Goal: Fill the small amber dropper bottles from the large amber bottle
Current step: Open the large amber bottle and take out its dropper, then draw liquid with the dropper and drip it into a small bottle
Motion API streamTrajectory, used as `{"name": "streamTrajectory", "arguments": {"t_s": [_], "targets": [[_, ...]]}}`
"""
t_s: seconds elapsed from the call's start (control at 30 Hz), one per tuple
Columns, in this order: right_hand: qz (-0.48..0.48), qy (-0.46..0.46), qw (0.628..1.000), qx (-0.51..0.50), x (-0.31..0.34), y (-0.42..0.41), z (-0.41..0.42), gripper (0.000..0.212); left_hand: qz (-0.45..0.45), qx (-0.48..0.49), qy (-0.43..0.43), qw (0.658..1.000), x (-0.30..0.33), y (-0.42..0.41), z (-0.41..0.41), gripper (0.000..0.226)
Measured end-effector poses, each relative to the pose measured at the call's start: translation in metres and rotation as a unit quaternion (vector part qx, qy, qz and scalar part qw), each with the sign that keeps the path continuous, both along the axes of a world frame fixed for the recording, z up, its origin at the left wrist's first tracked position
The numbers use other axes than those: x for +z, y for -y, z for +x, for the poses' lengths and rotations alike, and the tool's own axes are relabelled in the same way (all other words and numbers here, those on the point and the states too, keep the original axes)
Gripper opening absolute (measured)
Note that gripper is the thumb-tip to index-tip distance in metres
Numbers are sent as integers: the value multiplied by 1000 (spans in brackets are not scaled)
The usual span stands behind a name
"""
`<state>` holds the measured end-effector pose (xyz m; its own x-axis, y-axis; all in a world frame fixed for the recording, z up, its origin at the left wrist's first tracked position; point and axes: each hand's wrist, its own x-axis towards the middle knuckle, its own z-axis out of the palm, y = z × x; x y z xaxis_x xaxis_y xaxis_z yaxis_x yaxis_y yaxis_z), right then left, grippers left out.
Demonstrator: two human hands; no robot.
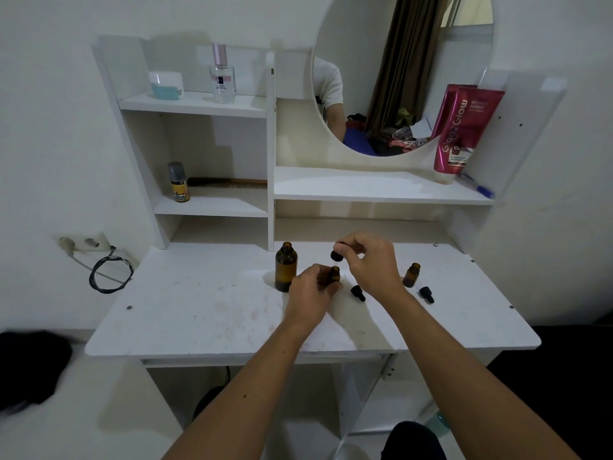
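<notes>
The large amber bottle (286,271) stands uncapped on the white desk (205,313), left of my hands. My left hand (311,292) grips a small amber dropper bottle (334,274) upright on the desk; only its neck and shoulder show. Just above it, my right hand (371,260) pinches a black dropper cap (337,254). A second small amber bottle (411,275) stands open to the right. Two more black dropper caps lie on the desk, one (358,292) below my right hand and one (426,294) near the second bottle.
The desk has a shelf unit behind with a round mirror (398,74), a perfume bottle (222,76), a small spray can (179,182), a comb (229,183), a pink tube (462,127) and a blue pen (477,189). A wall socket with a coiled cable (109,273) is at the left.
</notes>
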<state>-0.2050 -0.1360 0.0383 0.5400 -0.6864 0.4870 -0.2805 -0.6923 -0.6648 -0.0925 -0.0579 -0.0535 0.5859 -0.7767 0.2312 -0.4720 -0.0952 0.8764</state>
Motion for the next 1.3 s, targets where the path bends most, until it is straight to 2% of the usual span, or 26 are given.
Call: {"name": "streamTrajectory", "arguments": {"t_s": [0.17, 0.33, 0.5, 0.63, 0.8, 0.93, 1.1, 1.3], "targets": [[6, -10, 1000, 16, 2, -1, -8, 7, 5, -4, 12, 1000, 3, -1, -1, 29], [12, 10, 1000, -10, 13, -3, -15, 12, 9, -10, 7, 1000, 4, -10, -5, 46], [-15, 17, 1000, -19, 33, -6, -19, 12, 1, 15, -36, 999, 8, -28, -3, 52], [-44, 36, 998, -13, 47, -14, -17, 13, -24, 8, -69, 997, 8, -54, 6, 49], [-12, 66, 998, 13, 57, -26, -4, 13, -19, -10, -88, 996, 12, -82, 25, 39], [22, 106, 994, 35, 66, -33, 15, 14, -36, 31, -90, 995, 16, -93, 42, 36], [11, 129, 990, 48, 75, -39, 36, 15, -54, 99, -82, 990, 21, -87, 52, 51], [4, 105, 993, 59, 73, -37, 49, 17, -28, 72, -83, 994, 19, -70, 62, 62]]}}
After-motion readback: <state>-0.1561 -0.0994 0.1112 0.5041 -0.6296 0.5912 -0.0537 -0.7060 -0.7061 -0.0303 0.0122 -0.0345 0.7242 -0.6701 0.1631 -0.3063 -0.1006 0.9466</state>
